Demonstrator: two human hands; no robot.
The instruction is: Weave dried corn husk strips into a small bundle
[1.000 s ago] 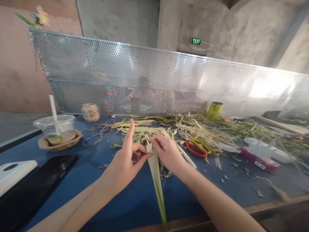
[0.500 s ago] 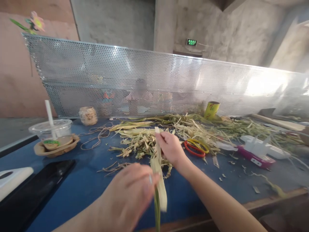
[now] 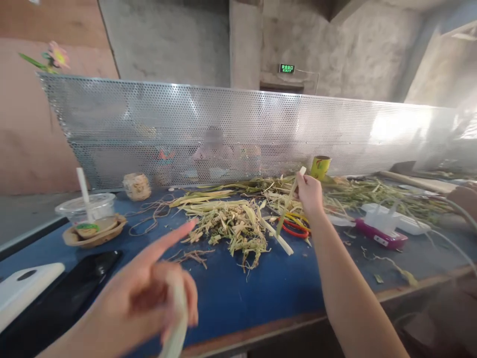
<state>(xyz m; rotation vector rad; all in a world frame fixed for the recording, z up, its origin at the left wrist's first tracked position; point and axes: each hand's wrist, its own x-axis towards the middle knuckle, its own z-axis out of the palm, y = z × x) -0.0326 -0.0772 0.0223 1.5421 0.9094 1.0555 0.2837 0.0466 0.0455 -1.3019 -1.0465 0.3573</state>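
My left hand [image 3: 149, 288] is low in front, somewhat blurred. Its index finger points out over the table while the thumb and other fingers close on a pale plant strip [image 3: 177, 318] that runs down out of view. Farther away, my right hand [image 3: 310, 194] pinches a narrower dried leaf strip [image 3: 286, 206]. That strip's pale end sticks up above the fingers, and its length hangs down to the left. Between the hands lies a heap of curled, dried plant scraps [image 3: 234, 223]. Beneath the right hand's strip are red-and-yellow handled scissors [image 3: 294, 228].
A purple-and-white power strip [image 3: 380, 233] with chargers sits right, near a person's hand [image 3: 464, 199]. Phones [image 3: 85, 273], a lidded cup [image 3: 87, 214] and brown twine [image 3: 151, 219] are left. A yellow tube [image 3: 319, 167] stands before the perforated metal screen [image 3: 167, 114].
My hands have drawn apart: the right moved right and away with a strip, the left moved down and left with another. The pale broad leaf between them has left that place.
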